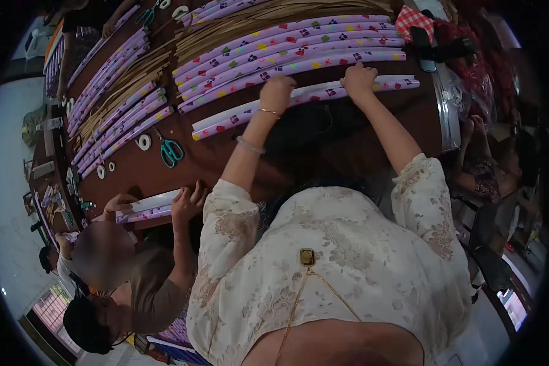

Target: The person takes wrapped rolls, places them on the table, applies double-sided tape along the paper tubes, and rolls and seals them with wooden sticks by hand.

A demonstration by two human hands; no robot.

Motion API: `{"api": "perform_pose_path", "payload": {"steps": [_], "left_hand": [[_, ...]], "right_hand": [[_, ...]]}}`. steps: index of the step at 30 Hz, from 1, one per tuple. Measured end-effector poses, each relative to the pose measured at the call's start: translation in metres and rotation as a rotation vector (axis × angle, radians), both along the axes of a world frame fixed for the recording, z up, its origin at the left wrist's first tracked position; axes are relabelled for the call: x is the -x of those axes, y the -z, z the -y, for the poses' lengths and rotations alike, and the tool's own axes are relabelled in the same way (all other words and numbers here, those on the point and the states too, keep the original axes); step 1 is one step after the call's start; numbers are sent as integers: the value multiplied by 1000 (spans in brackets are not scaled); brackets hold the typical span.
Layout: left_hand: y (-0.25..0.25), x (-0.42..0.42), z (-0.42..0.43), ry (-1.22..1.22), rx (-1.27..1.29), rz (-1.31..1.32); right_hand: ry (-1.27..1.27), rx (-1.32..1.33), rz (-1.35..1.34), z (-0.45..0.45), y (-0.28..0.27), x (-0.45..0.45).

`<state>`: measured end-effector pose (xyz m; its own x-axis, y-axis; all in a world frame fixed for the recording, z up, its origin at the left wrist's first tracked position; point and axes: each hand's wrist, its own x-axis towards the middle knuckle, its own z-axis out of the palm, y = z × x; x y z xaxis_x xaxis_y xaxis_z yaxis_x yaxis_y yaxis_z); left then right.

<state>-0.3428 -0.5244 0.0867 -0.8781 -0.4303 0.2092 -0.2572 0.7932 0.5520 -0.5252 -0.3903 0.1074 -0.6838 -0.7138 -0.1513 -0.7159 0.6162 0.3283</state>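
Note:
A purple patterned roll (226, 125) with a white strip along its upper side lies crosswise on the brown table. My left hand (277, 93), with a bangle and a bracelet on that arm, is over the roll's middle, its fingers curled together; what they hold, if anything, is hidden. Further right, my right hand (359, 80) is at the roll's upper edge with its fingers apart, the fingertips near the neighbouring purple roll (323, 63). More purple rolls lie side by side beyond both hands.
Teal scissors (171, 152) and a white tape roll (143, 142) lie on the brown table (207, 161) to the left. Brown strips (226, 38) lie beyond the rolls. A co-worker's hands (188, 201) hold another roll at lower left. A phone (423, 49) sits at upper right.

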Motion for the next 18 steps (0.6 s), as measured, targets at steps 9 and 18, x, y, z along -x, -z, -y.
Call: {"api": "perform_pose_path", "payload": {"steps": [9,18], "left_hand": [[19,77,-36,277,-61,183],[11,66,-47,319,118,191]], "right_hand": [[29,38,102,-4,-4,-5],[-44,145,81,-17,-14,-5]]}}
